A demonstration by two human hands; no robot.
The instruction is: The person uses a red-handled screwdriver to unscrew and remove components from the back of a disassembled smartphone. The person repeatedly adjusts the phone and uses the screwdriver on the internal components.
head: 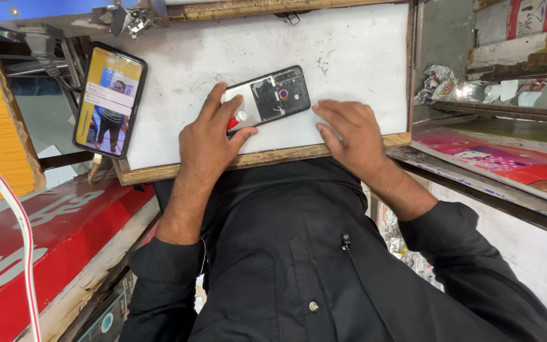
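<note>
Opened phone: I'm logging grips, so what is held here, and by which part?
The left hand pinches a small red-and-white tube by its red end, over the opened phone. The right hand lies flat, holding nothing.

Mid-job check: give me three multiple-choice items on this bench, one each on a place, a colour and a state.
1. Where does the lit phone lie?
A. at the left edge of the board
B. on the red counter
C. on the yellow stool

2. What colour is the tube in the left hand fingers?
A. blue
B. red and white
C. green

3. In what state is the middle phone?
A. screen lit
B. wrapped in film
C. back off

Key: 1 A, it overhangs the board's left edge; 2 B, red body with a white tip; 3 C, its inner parts are bare.
</note>
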